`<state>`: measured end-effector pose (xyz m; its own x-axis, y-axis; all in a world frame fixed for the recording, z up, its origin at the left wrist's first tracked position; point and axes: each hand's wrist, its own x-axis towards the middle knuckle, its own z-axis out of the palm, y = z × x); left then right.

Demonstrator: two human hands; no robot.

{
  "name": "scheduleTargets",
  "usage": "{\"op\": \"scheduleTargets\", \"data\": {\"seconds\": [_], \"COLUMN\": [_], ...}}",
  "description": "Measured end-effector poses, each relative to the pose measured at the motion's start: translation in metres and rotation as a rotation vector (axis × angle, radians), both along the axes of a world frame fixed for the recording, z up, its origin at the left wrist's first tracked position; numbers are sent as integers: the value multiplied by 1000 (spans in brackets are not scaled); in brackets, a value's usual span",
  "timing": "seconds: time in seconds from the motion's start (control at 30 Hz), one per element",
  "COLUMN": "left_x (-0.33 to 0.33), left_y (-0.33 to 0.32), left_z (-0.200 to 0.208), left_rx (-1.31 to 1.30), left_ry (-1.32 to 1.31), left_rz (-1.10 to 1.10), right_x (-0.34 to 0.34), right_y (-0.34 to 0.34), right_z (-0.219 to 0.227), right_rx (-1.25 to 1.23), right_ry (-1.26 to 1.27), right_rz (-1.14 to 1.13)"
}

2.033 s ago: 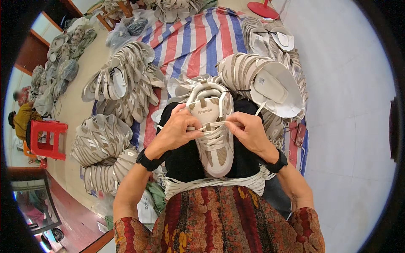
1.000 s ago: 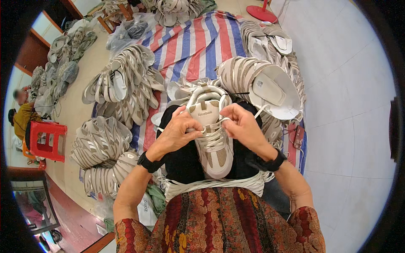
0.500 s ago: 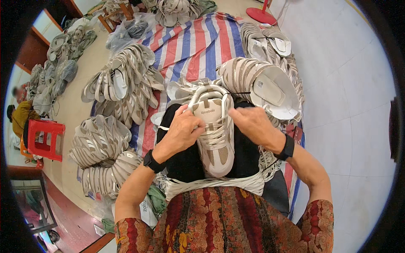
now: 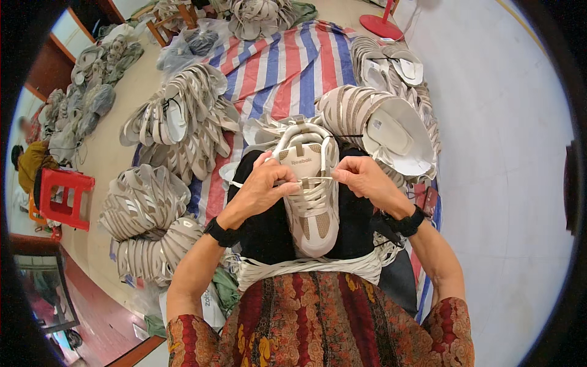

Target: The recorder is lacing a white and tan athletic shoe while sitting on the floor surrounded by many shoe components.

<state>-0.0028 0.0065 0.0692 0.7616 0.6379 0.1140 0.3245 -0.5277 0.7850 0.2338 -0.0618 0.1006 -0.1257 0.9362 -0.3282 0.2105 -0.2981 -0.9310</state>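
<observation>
A beige and white sneaker upper lies across my lap on black cloth, its toe toward me. Cream shoelace criss-crosses its front below the tongue. My left hand is closed on the upper's left edge, thumb and forefinger together beside the top lace row. A pale lace end shows left of that hand. On the other side, my right hand pinches the lace by the right eyelets, and a short stretch of lace runs from its fingertips to the upper. What lies under the left fingers is partly hidden.
Bundled uppers stand right and left on a striped sheet. A hank of laces lies across my lap. A red stool and a person in mustard clothing are far left.
My right hand has turned and drawn its fingertips together beside the right eyelets, with lace now visible in them. My right forearm has shifted slightly inward. The left hand stays nearly in place.
</observation>
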Motion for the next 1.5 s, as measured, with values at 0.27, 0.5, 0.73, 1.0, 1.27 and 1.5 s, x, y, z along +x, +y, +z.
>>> {"op": "scheduleTargets", "data": {"seconds": [0.27,0.5,0.73,1.0,1.27,1.5], "left_x": [5,6,8,8,13,13], "left_y": [-6,-7,-10,-6,-1,-6], "left_z": [1,1,0,0,-1,-3], "left_rx": [99,114,129,142,206,217], "left_ry": [-23,-21,-45,-46,-49,-23], "left_rz": [58,72,97,70,38,87], "right_x": [27,6,17,7,3,-7], "right_y": [0,-4,6,22,27,22], "right_z": [1,-4,2,-4,-16,3], "right_rx": [226,767,247,12,744,470], "right_ry": [-282,-677,-180,37,-543,-828], "right_rz": [-65,375,204,281,330,474]}}
